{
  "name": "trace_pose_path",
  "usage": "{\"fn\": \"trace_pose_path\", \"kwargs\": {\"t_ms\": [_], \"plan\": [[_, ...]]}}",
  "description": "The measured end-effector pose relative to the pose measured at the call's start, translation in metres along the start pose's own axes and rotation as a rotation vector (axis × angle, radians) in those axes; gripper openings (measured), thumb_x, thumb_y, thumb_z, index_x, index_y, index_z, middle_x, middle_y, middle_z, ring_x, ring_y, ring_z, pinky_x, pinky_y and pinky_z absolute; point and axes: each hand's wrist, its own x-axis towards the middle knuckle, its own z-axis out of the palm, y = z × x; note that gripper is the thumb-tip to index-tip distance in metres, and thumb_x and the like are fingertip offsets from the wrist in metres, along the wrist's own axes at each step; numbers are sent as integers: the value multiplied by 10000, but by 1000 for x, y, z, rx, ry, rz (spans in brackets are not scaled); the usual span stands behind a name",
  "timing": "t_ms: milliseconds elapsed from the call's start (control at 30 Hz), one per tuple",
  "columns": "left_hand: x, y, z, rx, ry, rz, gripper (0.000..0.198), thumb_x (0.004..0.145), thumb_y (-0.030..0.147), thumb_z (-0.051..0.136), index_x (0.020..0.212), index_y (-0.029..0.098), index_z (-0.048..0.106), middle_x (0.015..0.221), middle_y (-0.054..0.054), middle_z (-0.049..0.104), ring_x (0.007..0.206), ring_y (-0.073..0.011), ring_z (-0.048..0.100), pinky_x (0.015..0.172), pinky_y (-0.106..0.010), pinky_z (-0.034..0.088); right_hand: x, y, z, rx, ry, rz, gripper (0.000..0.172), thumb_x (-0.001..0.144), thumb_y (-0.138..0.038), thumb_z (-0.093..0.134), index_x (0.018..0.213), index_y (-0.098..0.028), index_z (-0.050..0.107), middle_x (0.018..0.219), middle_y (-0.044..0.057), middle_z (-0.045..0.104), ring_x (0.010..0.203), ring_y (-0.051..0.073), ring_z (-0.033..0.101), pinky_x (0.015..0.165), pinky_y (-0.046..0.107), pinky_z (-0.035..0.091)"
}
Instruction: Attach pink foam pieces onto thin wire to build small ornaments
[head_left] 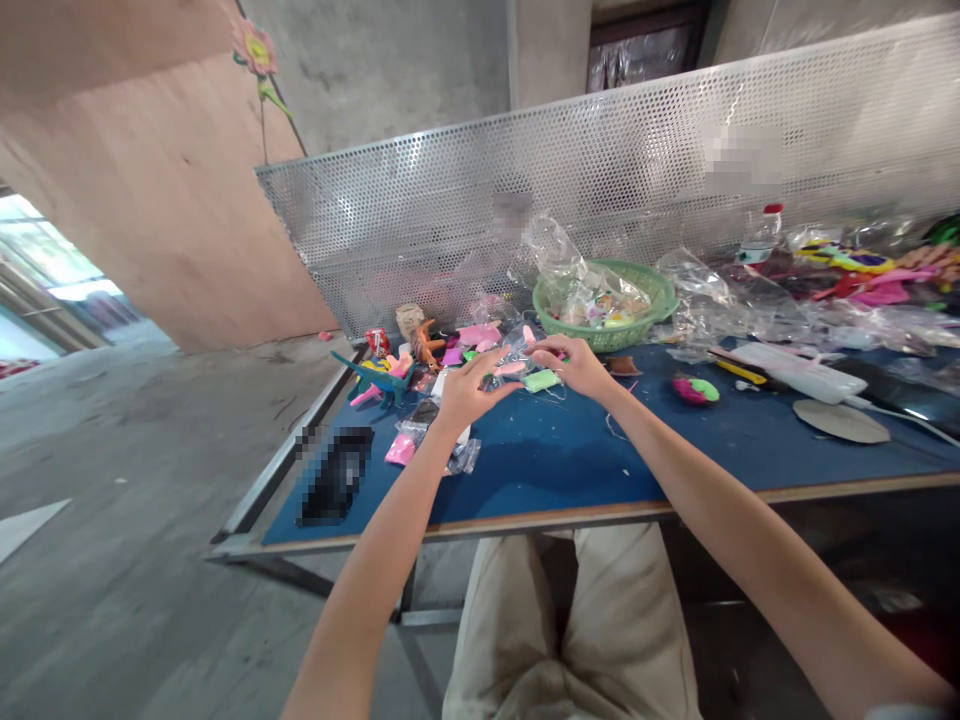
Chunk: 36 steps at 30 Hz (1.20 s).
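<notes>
My left hand (pixel 474 388) is held over the pile of small coloured pieces, with its thumb apart from its fingers. A pale pink piece (pixel 510 368) shows in the gap beside that thumb, and I cannot tell whether it is touched. Close by on the right, my right hand (pixel 574 365) has bent fingers drawn together at the tips; what they hold, if anything, is too small to make out. Clear plastic (pixel 517 343) shows between the hands. Below them lies a light green packet (pixel 541 381). A pink bagged piece (pixel 401 449) lies near my left forearm.
A green basket (pixel 660 300) of bagged items stands behind my right hand. Blue (pixel 394 383) and orange (pixel 426 342) toy figures sit at the left, near a red can (pixel 377 342). Clear bags, a bottle (pixel 761 238) and a white tool (pixel 799 372) occupy the right side.
</notes>
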Motion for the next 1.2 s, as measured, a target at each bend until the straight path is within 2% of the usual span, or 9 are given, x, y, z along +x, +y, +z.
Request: {"fn": "trace_pose_path", "kwargs": {"t_ms": [100, 200, 367, 533, 700, 833, 1000, 1133, 1200], "plan": [[-1, -8, -6, -39, 35, -102, 492, 961, 630, 610, 1171, 201, 730, 835, -26, 781, 489, -105, 557, 575, -260, 496, 1, 4, -4, 13, 102, 36, 536, 911, -704, 618, 1010, -221, 827, 1012, 88, 797, 925, 266, 697, 795, 375, 524], [0, -27, -13, -28, 87, -187, 453, 1035, 554, 488, 864, 192, 700, 559, 21, 572, 482, -118, 500, 552, -258, 433, 2, 8, -7, -30, 172, 14, 534, 925, -704, 599, 1015, -225, 816, 994, 84, 786, 898, 261, 678, 783, 376, 507], [-1, -66, -21, -36, 181, -259, 321, 1019, 487, 513, 1134, 197, 587, 1024, -99, 680, 897, -191, 665, 810, -322, 549, 2, 10, -8, -229, 94, -98, 446, 971, -618, 599, 1023, -225, 804, 809, 70, 703, 798, 239, 594, 796, 402, 466], [-6, -88, -22, -79, -103, -341, 254, 1037, 429, 493, 1101, 198, 577, 919, -72, 719, 839, -201, 700, 857, -353, 564, 2, 15, -6, -317, 24, -194, 418, 987, -602, 593, 1026, -238, 796, 771, 54, 656, 805, 236, 565, 868, 435, 443], [-10, -98, -20, 32, -104, -310, 336, 1061, 343, 390, 1193, 173, 648, 1255, -155, 694, 1214, -238, 653, 1099, -407, 491, 3, 23, -3, -336, 5, -192, 411, 999, -589, 578, 1019, -243, 800, 763, 54, 644, 804, 233, 548, 846, 424, 436], [-19, -108, -19, 96, -252, -332, 368, 1014, 262, 442, 1276, 138, 668, 1249, -176, 716, 1192, -273, 675, 1090, -440, 500, 1, 23, 3, -365, -54, -212, 390, 1004, -569, 588, 1054, -244, 798, 801, 63, 644, 856, 253, 553, 855, 433, 421], [-27, -109, -22, 159, -373, -392, 333, 888, 265, 660, 1208, 196, 722, 1076, -124, 789, 1047, -306, 723, 979, -432, 554, -2, 14, 10, -404, -93, -251, 362, 1006, -549, 603, 1138, -267, 786, 907, 87, 666, 999, 301, 559, 944, 489, 396], [-18, -95, -22, 209, -329, -317, 533, 812, 179, 694, 1344, 206, 673, 1370, -131, 701, 1283, -334, 632, 1160, -512, 450, -2, 11, 8, -409, -93, -247, 318, 991, -537, 636, 1146, -305, 788, 996, 89, 685, 1102, 332, 539, 1011, 550, 349], [-11, -86, -20, 150, -289, -295, 494, 854, 184, 660, 1348, 192, 672, 1385, -125, 692, 1319, -320, 612, 1186, -506, 441, -2, 13, 7, -397, -88, -241, 309, 991, -535, 638, 1135, -307, 790, 982, 88, 682, 1117, 340, 535, 1034, 578, 329]]}}
